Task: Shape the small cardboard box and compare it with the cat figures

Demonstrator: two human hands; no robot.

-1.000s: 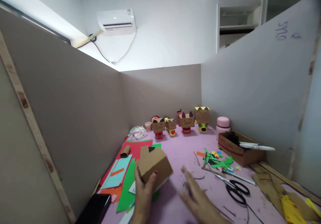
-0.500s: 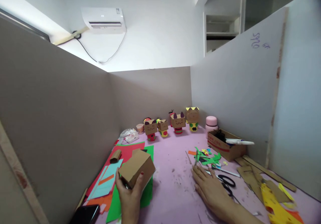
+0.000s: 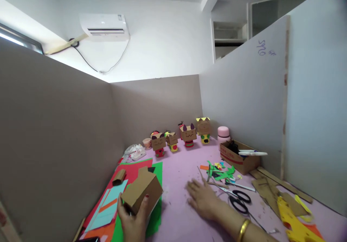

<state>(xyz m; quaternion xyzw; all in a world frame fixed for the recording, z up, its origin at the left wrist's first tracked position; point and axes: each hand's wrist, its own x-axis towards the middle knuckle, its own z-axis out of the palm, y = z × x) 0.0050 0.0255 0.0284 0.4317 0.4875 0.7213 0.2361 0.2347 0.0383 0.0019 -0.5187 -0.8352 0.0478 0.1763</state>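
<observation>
A pink tabletop (image 3: 184,213) fenced by tall grey partition boards (image 3: 54,133) is filling the view. Overlapping red, green and blue paper sheets (image 3: 135,169) are lying along its near left side. An open brown cardboard tray (image 3: 238,160) holding pens is sitting at the far right, with a pink lidded cup (image 3: 223,133) just beyond it. Flat brown cardboard offcuts (image 3: 267,189) and a yellow cut paper piece (image 3: 291,222) are lying at the near right. A folded plain brown cardboard box (image 3: 142,191) is tilting above the paper sheets at the near left; the left hand (image 3: 132,222) is gripping it from below, thumb pressing on its near face and fingers curling behind. The right hand (image 3: 203,200) is lying flat on the tabletop, fingers slightly spread and holding nothing, just left of the black-handled scissors (image 3: 240,202). A row of small cardboard box-headed figures (image 3: 179,139) is standing along the far board. Green paper scraps (image 3: 221,171) are lying between the scissors and the tray.
</observation>
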